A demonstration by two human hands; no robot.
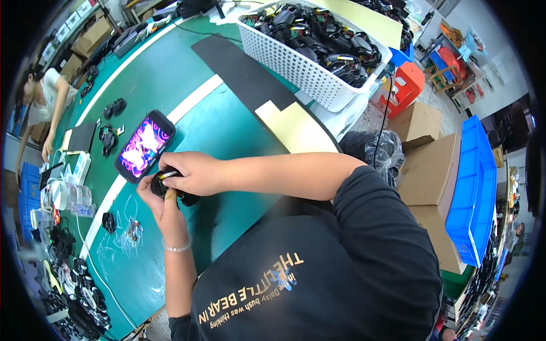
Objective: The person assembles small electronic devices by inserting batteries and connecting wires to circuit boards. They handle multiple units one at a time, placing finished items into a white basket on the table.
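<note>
Both of my hands meet over the green table, close to the near edge of a phone. My left hand (163, 208), below a beaded bracelet, pinches a small rounded black plastic part (157, 185) from underneath. My right hand (199, 172) is closed on the same part from above, its thumb and fingers near a light-coloured strip on it. My fingers cover much of the part, so its exact kind cannot be made out. The phone (145, 146) lies with its screen lit in pink and purple. A small black piece (108, 222) and clear tangled scraps with tiny parts (134, 232) lie left of my left hand.
A white perforated basket (307, 77) heaped with black wired parts stands at the far side. Loose black parts (107, 138) lie beyond the phone. At left are cables (85, 290) and a co-worker's arm (52, 133). Cardboard boxes (426, 170) and a blue crate (472, 187) stand right.
</note>
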